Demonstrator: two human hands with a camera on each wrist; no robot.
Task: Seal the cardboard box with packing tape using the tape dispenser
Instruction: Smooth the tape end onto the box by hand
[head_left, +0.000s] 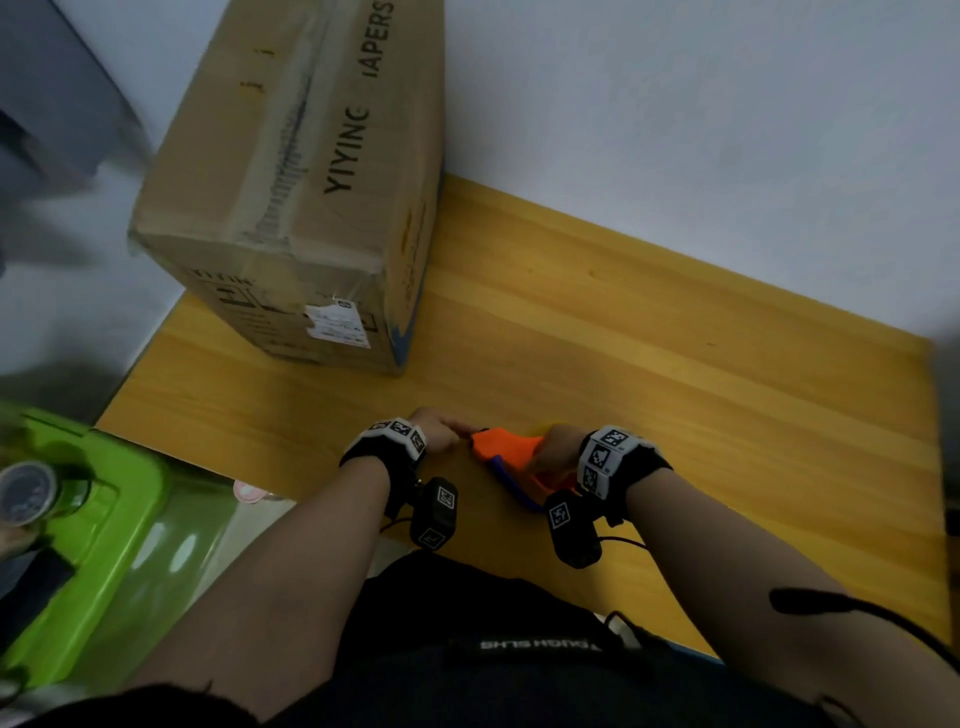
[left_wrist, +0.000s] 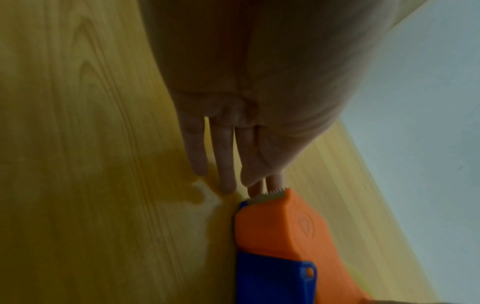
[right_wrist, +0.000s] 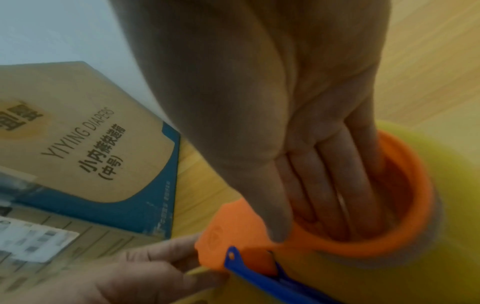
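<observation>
The orange-and-blue tape dispenser (head_left: 506, 451) lay low in the frame's centre on the wooden table (head_left: 675, 364). My right hand (head_left: 556, 449) gripped it, fingers (right_wrist: 337, 185) tucked inside its orange core. My left hand (head_left: 436, 431) pinched at its toothed front edge. The cardboard box (head_left: 291, 182) stood apart, upper left.

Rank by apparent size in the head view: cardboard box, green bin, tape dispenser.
1. cardboard box, largest.
2. green bin, though cropped by the frame edge.
3. tape dispenser, smallest, partly hidden by the hands.
</observation>
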